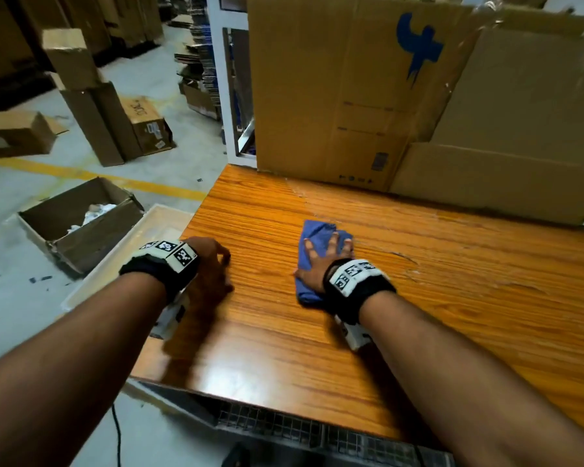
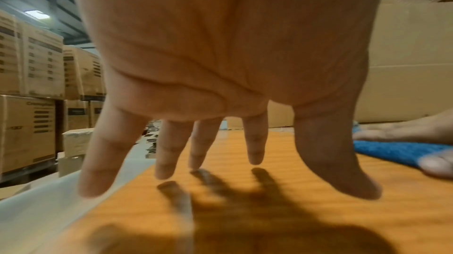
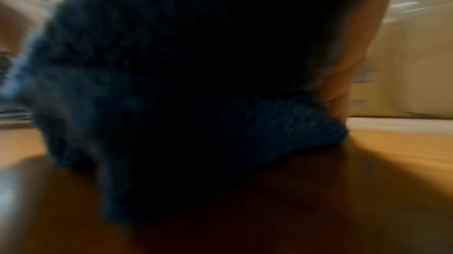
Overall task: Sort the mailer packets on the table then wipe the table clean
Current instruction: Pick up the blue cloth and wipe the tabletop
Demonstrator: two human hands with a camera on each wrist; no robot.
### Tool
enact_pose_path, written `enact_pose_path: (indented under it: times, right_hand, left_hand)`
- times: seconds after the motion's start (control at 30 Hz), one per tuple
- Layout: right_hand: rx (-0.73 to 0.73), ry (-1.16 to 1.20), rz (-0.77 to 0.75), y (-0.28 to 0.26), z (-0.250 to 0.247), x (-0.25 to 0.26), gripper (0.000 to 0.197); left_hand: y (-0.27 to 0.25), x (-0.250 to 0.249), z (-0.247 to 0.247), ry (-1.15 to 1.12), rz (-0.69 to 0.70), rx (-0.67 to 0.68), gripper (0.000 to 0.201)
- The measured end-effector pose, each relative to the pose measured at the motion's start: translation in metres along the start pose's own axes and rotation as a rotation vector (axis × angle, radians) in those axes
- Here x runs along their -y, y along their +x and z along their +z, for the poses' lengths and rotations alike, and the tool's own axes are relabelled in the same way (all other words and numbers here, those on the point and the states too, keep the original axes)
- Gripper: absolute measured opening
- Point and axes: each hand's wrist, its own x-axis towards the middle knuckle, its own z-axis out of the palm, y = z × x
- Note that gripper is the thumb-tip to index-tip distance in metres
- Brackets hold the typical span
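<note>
Wiping tabletop point(image 1: 368, 348), blue cloth point(image 1: 317, 232) under my right hand point(image 1: 321, 261).
Fingers spread flat pressing cloth; unwiped wood lies right. Left hand point(image 1: 213, 261) empty, relaxed, near left edge.

— What is standing at the far edge beyond the work surface?

— A big brown cardboard sheet with a blue printed mark point(image 1: 351, 92) is leaning upright there, overlapping a plainer flattened brown carton point(image 1: 520, 129) to its right.

— And down on the grey concrete floor point(image 1: 11, 237)?

— An open brown cardboard box holding crumpled white paper point(image 1: 81, 220) is sitting beside a white plastic tray point(image 1: 115, 261), and tall brown cartons point(image 1: 88, 106) are standing behind a yellow painted floor line point(image 1: 91, 175).
</note>
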Motion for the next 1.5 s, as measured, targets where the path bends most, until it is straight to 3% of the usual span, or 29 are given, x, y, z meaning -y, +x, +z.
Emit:
enact_pose_path:
  times: [0.07,0.13,0.33,0.47,0.6,0.7,0.87,0.97,1.03,1.13,1.23,1.3,1.4,1.5]
  right_hand:
    - [0.018,-0.023,-0.127,-0.009,0.006,0.022,0.083]
    - [0.036,-0.029,-0.155,-0.010,0.007,0.022,0.081]
    - [0.040,0.049,0.247,0.008,-0.013,-0.062,0.082]
    - [0.024,0.070,0.333,0.016,-0.016,-0.041,0.083]
    - [0.028,0.026,0.080,0.014,-0.010,0.027,0.083]
    - [0.044,-0.016,-0.033,0.012,-0.005,0.038,0.081]
    - [0.018,0.065,0.312,0.015,-0.017,-0.037,0.079]
    - [0.042,0.076,0.393,0.022,-0.025,-0.042,0.082]
    - [0.029,0.062,0.354,0.031,-0.027,-0.018,0.082]
    - [0.016,0.000,0.132,0.035,-0.022,0.025,0.081]
    - [0.045,-0.061,-0.013,0.034,-0.021,0.022,0.078]
    - [0.041,-0.088,0.059,0.036,-0.026,-0.016,0.078]
    - [0.043,-0.018,0.305,0.036,-0.033,-0.084,0.079]
    - [0.054,0.046,0.427,0.044,-0.037,-0.100,0.081]
  left_hand:
    - [0.016,-0.008,-0.011,-0.018,0.005,-0.051,0.078]
    - [0.032,-0.014,-0.017,-0.059,0.007,-0.095,0.096]
    - [0.057,-0.016,-0.032,-0.036,0.006,-0.068,0.116]
    - [0.060,-0.017,-0.033,0.017,0.058,-0.044,0.114]
    - [0.059,-0.019,-0.036,0.058,0.099,-0.044,0.106]
    - [0.060,-0.018,-0.037,0.069,0.115,-0.056,0.106]
    - [0.055,-0.017,-0.036,0.094,0.134,-0.062,0.104]
    - [0.057,-0.017,-0.037,0.086,0.134,-0.042,0.107]
    - [0.060,-0.017,-0.037,0.087,0.129,-0.032,0.110]
    - [0.057,-0.018,-0.036,0.097,0.127,-0.074,0.107]
    - [0.053,-0.020,-0.039,0.096,0.118,-0.062,0.106]
    - [0.057,-0.018,-0.044,0.096,0.114,-0.058,0.094]
    - [0.068,-0.014,-0.059,0.053,0.093,-0.110,0.067]
    - [0.082,-0.021,-0.067,-0.014,0.070,-0.106,0.092]
